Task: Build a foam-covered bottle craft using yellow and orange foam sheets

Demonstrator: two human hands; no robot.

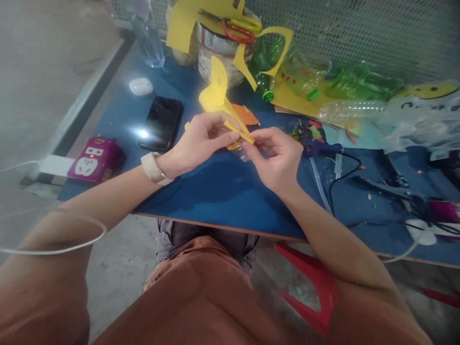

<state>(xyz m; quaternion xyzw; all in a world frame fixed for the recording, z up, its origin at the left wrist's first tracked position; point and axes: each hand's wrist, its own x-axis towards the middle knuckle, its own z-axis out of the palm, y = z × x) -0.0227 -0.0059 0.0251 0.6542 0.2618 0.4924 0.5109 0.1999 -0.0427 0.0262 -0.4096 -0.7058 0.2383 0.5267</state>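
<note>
Above the blue table, my left hand and my right hand meet at a narrow yellow strip. The fingers of both hands are closed on it, one hand at each end. Just behind the hands stands a curled yellow sheet, with an orange piece beside it. Something clear lies under the fingertips, partly hidden. A pale band circles my left wrist.
On the left are a black phone, a white case and a purple socket block. Scissors rest on a tub at the back. Green bottles, a blue glue gun and cables are on the right.
</note>
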